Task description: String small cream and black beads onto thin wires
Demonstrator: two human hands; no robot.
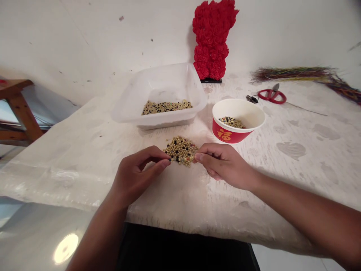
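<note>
A small heap of beads [180, 148], mostly cream with some black and a few reddish ones, lies on the covered table between my hands. At its left edge, my left hand [138, 173] pinches a small dark bead [170, 160] between thumb and forefinger. My right hand [222, 163] is closed in a pinch at the heap's right edge; what its fingertips hold, if anything, is too small to make out. Behind the heap stands a white plastic tub [169, 120] with more mixed beads. A red and white paper bowl [234, 137], also holding beads, stands beyond my right hand.
A red rose figure [211, 45] stands at the wall. Red-handled scissors [272, 96] lie at the right, near a small black object [252, 99] and a bundle of coloured thin strands [293, 73]. The table's front edge [186, 227] runs close to me; a wooden stool [21, 109] is at left.
</note>
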